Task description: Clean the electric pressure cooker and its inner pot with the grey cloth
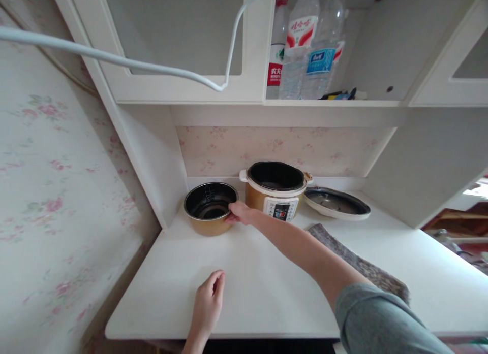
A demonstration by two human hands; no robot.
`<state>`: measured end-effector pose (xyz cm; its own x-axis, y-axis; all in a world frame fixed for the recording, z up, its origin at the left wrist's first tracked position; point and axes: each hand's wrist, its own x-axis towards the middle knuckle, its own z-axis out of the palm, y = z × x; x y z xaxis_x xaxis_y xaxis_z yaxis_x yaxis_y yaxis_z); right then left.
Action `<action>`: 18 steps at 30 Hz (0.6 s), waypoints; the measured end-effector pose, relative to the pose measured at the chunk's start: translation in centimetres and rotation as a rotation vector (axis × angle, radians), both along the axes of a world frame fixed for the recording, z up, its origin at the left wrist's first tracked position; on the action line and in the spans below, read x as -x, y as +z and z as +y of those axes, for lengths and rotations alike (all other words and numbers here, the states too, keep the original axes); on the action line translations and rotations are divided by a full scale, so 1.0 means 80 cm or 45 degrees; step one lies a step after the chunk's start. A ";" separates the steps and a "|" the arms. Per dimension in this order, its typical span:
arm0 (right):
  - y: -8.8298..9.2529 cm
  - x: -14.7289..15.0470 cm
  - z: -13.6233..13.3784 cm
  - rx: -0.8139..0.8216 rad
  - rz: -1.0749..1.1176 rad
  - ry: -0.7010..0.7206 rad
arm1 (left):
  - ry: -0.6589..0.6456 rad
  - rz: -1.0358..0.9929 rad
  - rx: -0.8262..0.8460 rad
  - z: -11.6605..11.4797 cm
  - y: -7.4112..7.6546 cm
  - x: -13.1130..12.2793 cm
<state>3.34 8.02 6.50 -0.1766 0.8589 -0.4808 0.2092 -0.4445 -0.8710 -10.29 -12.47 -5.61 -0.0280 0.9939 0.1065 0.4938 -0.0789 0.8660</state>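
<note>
A gold inner pot (211, 207) with a black inside stands on the white counter (267, 283), at the back left. My right hand (239, 212) reaches across and grips its right rim, fingers closed on the edge. Just right of it stands the gold rice cooker body (275, 190), open and without its pot. The cooker's lid (337, 203) lies upside down to the right. My left hand (209, 302) rests near the counter's front edge, fingers loosely curled, holding nothing.
A grey cloth (358, 265) lies on the counter under my right arm. Several water bottles (305, 44) stand on the open shelf above. A white cable (114, 59) hangs across the upper cabinet. Floral wallpaper covers the left wall.
</note>
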 end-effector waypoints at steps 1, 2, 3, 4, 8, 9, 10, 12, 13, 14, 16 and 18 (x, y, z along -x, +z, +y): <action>0.005 0.003 -0.002 -0.013 0.020 -0.007 | -0.006 0.010 -0.010 0.000 0.000 0.000; 0.011 0.005 -0.005 -0.026 0.039 -0.010 | -0.010 0.018 -0.022 0.000 0.000 0.000; 0.020 0.006 -0.007 -0.038 0.057 -0.011 | -0.012 0.025 -0.034 0.000 0.001 0.000; 0.030 0.006 -0.011 -0.049 0.075 -0.008 | -0.012 0.031 -0.047 0.000 0.001 0.000; 0.091 -0.008 -0.026 -0.104 0.158 0.013 | -0.022 0.068 -0.103 0.000 0.000 -0.003; 0.110 -0.016 -0.029 -0.124 0.190 0.007 | -0.034 0.086 -0.111 0.000 0.000 -0.004; 0.129 -0.026 -0.032 -0.150 0.235 -0.016 | -0.049 0.107 -0.116 0.001 0.000 -0.005; 0.167 -0.049 -0.035 -0.209 0.318 -0.100 | -0.084 0.153 -0.116 0.002 0.000 -0.007; 0.184 -0.061 -0.035 -0.244 0.354 -0.155 | -0.098 0.173 -0.117 0.002 0.000 -0.007; 0.199 -0.075 -0.034 -0.290 0.385 -0.216 | -0.107 0.191 -0.121 0.003 0.000 -0.007; 0.225 -0.104 -0.031 -0.389 0.426 -0.346 | -0.105 0.220 -0.139 0.003 -0.001 -0.007; 0.241 -0.135 -0.027 -0.466 0.437 -0.466 | -0.096 0.241 -0.162 0.004 -0.002 -0.007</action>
